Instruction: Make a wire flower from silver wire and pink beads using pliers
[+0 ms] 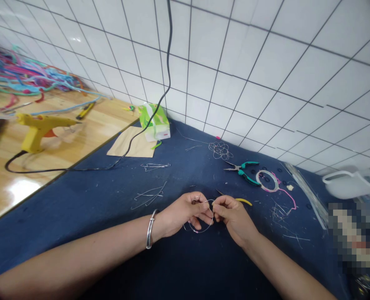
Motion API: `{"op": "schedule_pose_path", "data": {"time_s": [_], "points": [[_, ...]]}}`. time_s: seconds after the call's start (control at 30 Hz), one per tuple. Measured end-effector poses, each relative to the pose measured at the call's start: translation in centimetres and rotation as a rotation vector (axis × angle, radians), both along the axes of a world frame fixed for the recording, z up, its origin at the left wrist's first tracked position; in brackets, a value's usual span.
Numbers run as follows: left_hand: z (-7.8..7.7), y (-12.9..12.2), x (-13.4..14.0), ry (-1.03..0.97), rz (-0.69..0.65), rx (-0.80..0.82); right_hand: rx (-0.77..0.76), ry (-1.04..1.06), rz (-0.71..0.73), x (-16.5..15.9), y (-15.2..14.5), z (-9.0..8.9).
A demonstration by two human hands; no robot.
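Note:
A thin silver wire bent into loops hangs between my two hands, above the dark blue cloth. My left hand, with a silver bangle on its wrist, pinches the wire between thumb and forefinger. From the other side my right hand pinches the wire's edge with its fingertips. Just behind the right hand lies a tool with a yellow handle, mostly hidden. Farther back are teal-handled needle-nose pliers with their jaws apart. A flower-shaped wire piece lies near the wall.
Bent wire pieces lie left of my hands. A ring-shaped spool, wire scraps and long clear strips are at right. A yellow glue gun rests on the wooden table; its black cord crosses the cloth.

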State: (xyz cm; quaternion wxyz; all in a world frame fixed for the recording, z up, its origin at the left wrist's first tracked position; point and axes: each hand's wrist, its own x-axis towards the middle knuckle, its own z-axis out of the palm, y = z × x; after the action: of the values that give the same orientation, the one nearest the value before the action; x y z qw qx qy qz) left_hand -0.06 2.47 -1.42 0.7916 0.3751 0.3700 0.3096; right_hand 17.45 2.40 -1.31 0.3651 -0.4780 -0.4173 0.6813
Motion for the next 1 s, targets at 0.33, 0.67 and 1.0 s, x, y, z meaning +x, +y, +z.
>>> {"op": "schedule_pose_path", "data": {"time_s": [0.33,0.67,1.0], "points": [[0.1,0.0,0.1,-0.025,0.022,-0.004,0.000,0.052,-0.041,-0.5,-0.4,0.0],[-0.2,-0.2,0.1,-0.009,0.083,0.017,0.103,-0.036,-0.024,-0.6,-0.2,0.0],[0.0,-0.1,-0.3,0.002,0.119,0.022,0.825,-1.168,0.245,5.1,0.9,1.5]]}}
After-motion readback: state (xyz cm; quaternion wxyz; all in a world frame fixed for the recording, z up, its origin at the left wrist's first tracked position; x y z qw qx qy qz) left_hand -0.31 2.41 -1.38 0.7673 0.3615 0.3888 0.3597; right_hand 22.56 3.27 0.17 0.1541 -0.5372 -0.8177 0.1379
